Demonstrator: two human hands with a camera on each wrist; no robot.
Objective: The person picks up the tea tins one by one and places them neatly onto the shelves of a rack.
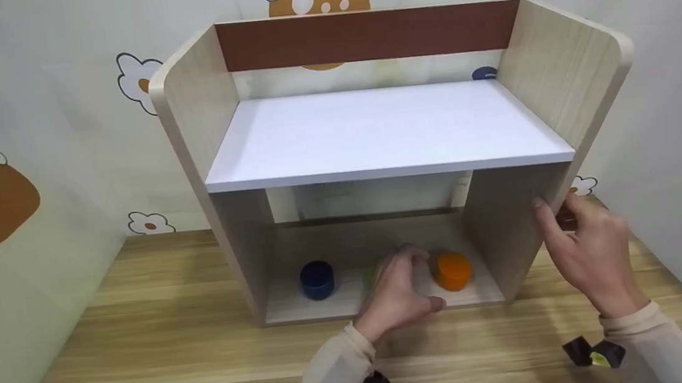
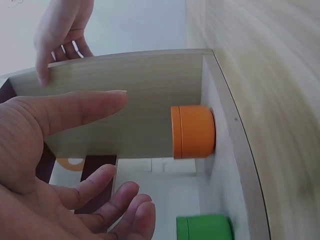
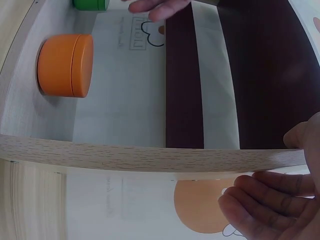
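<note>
A small shelf unit with pale wood sides and a white middle board (image 1: 385, 131) stands on the table. My left hand (image 1: 397, 289) hovers in its lower compartment, thumb and fingers spread apart around nothing. Just right of that hand sits an orange lidded round container (image 1: 452, 271), apart from the fingers. A green container (image 2: 205, 228) is mostly hidden behind the left hand in the head view. Farther left stands a dark blue container (image 1: 317, 280). My right hand (image 1: 590, 249) holds the front edge of the right side panel (image 3: 135, 156), thumb inside and fingers outside.
Wood-grain table (image 1: 143, 348) extends around the unit. A reddish-brown rail (image 1: 370, 35) crosses the unit's upper back. Behind and beside it are pale walls (image 1: 85, 135) with rabbit and flower drawings. Black wrist pieces (image 1: 594, 352) sit on both sleeves.
</note>
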